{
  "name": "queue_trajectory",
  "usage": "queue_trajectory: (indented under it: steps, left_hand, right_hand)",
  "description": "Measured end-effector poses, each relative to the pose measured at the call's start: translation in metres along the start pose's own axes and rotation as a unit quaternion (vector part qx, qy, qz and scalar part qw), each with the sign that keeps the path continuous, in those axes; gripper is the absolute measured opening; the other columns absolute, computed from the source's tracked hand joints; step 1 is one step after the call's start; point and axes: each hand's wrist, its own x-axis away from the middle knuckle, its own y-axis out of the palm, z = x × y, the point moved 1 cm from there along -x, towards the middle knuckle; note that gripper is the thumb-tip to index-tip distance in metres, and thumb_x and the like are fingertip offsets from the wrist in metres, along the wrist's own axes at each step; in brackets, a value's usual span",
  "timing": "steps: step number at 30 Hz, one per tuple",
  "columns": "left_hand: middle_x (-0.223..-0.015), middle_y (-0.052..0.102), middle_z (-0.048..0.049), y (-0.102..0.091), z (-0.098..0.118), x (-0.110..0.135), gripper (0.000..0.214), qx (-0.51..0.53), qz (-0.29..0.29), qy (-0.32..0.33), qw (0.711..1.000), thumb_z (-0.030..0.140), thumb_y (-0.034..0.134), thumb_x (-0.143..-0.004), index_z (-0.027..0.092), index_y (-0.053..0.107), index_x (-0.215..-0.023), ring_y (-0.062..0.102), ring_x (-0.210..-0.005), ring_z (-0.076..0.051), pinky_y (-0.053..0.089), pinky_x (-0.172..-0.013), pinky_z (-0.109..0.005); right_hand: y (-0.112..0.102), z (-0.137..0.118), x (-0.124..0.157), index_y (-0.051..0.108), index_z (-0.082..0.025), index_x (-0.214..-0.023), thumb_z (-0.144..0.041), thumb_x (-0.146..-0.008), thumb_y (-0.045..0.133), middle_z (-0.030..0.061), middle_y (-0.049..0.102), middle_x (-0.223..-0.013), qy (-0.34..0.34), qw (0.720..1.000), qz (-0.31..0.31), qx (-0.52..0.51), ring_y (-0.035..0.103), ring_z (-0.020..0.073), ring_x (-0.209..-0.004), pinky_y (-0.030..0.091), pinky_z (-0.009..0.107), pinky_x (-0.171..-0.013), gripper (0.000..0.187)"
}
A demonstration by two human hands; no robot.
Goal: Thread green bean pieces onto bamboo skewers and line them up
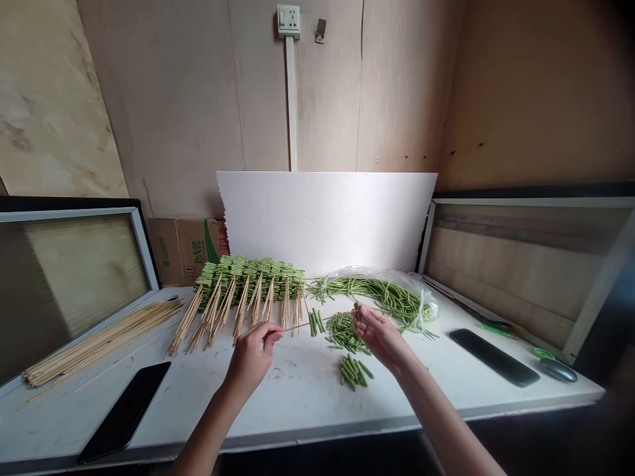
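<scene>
My left hand (254,356) pinches the butt of a thin bamboo skewer (297,324) that carries a few short green bean pieces (316,321) near its middle. My right hand (380,334) is closed at the skewer's far tip, fingers pinched on a cut bean piece. Under and between my hands lie two small heaps of cut bean pieces (344,332) (354,371) on the white table (307,396). Behind my left hand stands a stack of finished bean skewers (248,284), sticks fanned toward me.
A bundle of bare skewers (99,340) lies at the left. A black phone (126,410) rests at front left. Long uncut beans on a plastic bag (384,294) sit behind my right hand. A dark flat object (493,357) and a green-handled tool (496,327) lie right.
</scene>
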Motion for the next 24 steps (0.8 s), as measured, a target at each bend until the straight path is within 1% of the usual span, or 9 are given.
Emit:
queue_trajectory:
  steps: [6, 13, 16, 19, 24]
  left_hand:
    - [-0.084, 0.077, -0.0029, -0.0006, -0.0020, 0.0005, 0.016, -0.008, -0.010, -0.020, 1.000, 0.025, 0.059, -0.098, 0.021, 0.070, -0.087, 0.070, -0.075, -0.018, 0.051, -0.071, -0.026]
    - [-0.085, 0.077, -0.0025, 0.0004, -0.0032, 0.0010, 0.016, -0.012, -0.022, -0.026, 0.999, 0.025, 0.058, -0.098, 0.021, 0.070, -0.089, 0.070, -0.075, -0.018, 0.050, -0.072, -0.027]
    - [-0.085, 0.077, -0.0023, -0.0001, -0.0029, 0.0012, 0.017, -0.015, -0.024, -0.024, 0.999, 0.025, 0.057, -0.099, 0.022, 0.070, -0.088, 0.070, -0.076, -0.018, 0.050, -0.071, -0.026]
    - [-0.085, 0.077, -0.0020, -0.0007, -0.0026, 0.0015, 0.017, -0.021, -0.022, -0.020, 0.999, 0.024, 0.057, -0.098, 0.022, 0.069, -0.087, 0.070, -0.076, -0.018, 0.050, -0.071, -0.026]
    - [-0.084, 0.077, -0.0025, -0.0003, -0.0026, 0.0013, 0.017, -0.029, -0.019, -0.012, 0.999, 0.023, 0.057, -0.098, 0.021, 0.069, -0.086, 0.069, -0.073, -0.017, 0.050, -0.069, -0.026]
  right_hand:
    - [0.0048, -0.0013, 0.0032, 0.080, -0.024, -0.096, -0.035, -0.074, 0.093, 0.0024, 0.078, -0.093, 0.014, 1.000, 0.010, -0.005, 0.073, 0.0157, -0.084, 0.062, 0.024, -0.076, 0.029]
    - [0.0045, -0.0030, 0.0043, 0.079, -0.023, -0.100, -0.034, -0.081, 0.089, 0.0020, 0.078, -0.099, 0.014, 1.000, 0.008, 0.011, 0.075, 0.0130, -0.087, 0.061, 0.016, -0.066, 0.025]
    - [0.0038, -0.0034, 0.0044, 0.079, -0.023, -0.101, -0.034, -0.084, 0.086, 0.0025, 0.079, -0.099, 0.013, 1.000, 0.003, 0.021, 0.075, 0.0128, -0.088, 0.060, 0.015, -0.065, 0.021]
    - [0.0021, -0.0032, 0.0038, 0.080, -0.023, -0.100, -0.036, -0.084, 0.086, 0.0036, 0.079, -0.100, 0.005, 0.999, 0.006, 0.038, 0.075, 0.0134, -0.087, 0.060, 0.015, -0.062, 0.022]
    - [0.0008, -0.0022, 0.0019, 0.081, -0.021, -0.099, -0.040, -0.079, 0.089, 0.0047, 0.079, -0.097, -0.009, 0.997, 0.023, 0.067, 0.074, 0.0129, -0.084, 0.058, 0.013, -0.058, 0.028]
